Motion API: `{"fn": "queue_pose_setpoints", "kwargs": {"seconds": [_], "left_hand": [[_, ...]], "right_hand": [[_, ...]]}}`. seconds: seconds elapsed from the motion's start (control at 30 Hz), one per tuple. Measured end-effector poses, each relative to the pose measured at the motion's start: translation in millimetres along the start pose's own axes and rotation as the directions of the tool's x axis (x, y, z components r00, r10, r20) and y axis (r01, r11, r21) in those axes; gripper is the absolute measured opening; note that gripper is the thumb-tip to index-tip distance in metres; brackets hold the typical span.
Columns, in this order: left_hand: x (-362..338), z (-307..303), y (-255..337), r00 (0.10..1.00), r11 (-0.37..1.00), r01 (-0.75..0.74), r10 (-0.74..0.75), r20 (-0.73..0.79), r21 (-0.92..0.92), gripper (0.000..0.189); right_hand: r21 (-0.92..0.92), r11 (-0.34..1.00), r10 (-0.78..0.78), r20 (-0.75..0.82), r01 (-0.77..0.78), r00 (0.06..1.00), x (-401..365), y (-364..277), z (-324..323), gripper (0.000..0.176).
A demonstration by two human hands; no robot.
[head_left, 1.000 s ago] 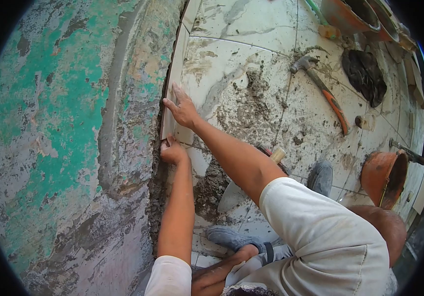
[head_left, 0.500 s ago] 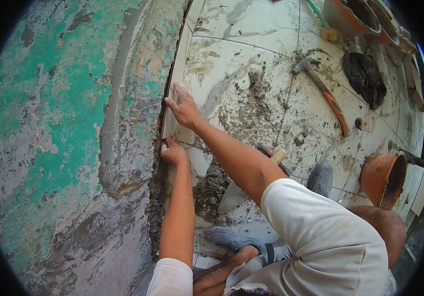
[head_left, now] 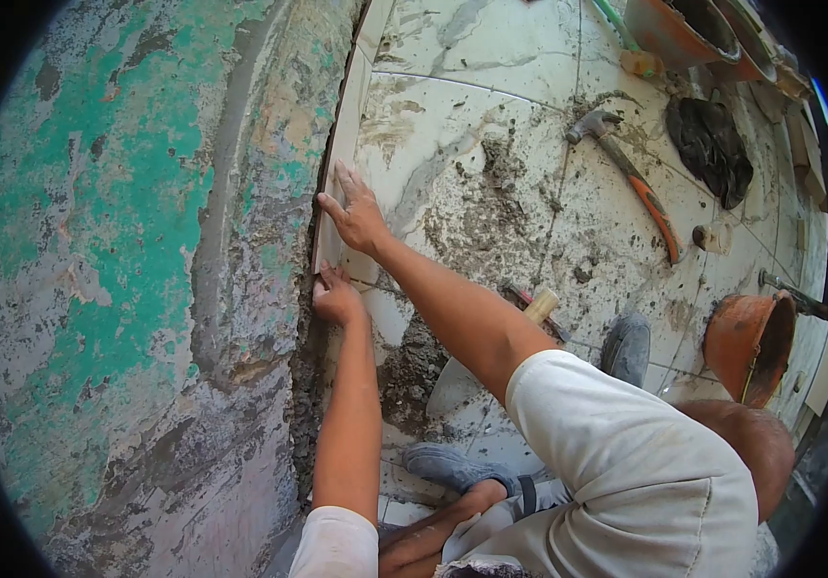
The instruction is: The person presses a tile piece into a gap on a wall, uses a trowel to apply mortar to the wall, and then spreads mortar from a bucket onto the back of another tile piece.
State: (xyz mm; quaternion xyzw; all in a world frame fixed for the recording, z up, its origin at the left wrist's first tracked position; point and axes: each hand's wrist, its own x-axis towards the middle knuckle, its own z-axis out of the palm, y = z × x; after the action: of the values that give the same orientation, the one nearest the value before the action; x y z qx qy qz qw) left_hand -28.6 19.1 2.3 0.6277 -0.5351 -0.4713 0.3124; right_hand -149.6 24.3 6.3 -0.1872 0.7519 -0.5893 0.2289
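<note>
The tile strip [head_left: 327,252] is thin, white and smooth. It stands on its edge at the bottom of the rough wall [head_left: 116,250], which has peeling green paint. The right hand [head_left: 361,217] lies open and flat on the strip. The left hand [head_left: 337,299] is curled at the strip's near end; I cannot tell if it grips. Lumpy grey mortar [head_left: 491,188] dirties the shiny floor tiles [head_left: 472,58]. An orange bucket [head_left: 688,29] holds dark stuff.

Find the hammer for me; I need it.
Head view, upper right: the hammer lies on the dirty floor tiles, left of the black bag.
</note>
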Motion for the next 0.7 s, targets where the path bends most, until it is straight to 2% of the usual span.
{"fn": "queue_pose_setpoints", "kwargs": {"seconds": [0.4, 0.7], "left_hand": [[-1.4, 0.1, -1.2, 1.0, 0.999, 0.022, -0.023, -0.004, -0.038, 0.049], [2.8, -1.7, -3.7, 1.0, 1.0, 0.0, 0.0, 0.0, 0.016, 0.047]], "right_hand": [[0.003, 1.0, -0.014, 0.004, 0.014, 1.0, -0.8, 2.0, 0.8, 0.077], [0.007, 1.0, -0.017, 0.001, 0.017, 1.0, -0.7, -0.3, 0.0, 0.077]]}}
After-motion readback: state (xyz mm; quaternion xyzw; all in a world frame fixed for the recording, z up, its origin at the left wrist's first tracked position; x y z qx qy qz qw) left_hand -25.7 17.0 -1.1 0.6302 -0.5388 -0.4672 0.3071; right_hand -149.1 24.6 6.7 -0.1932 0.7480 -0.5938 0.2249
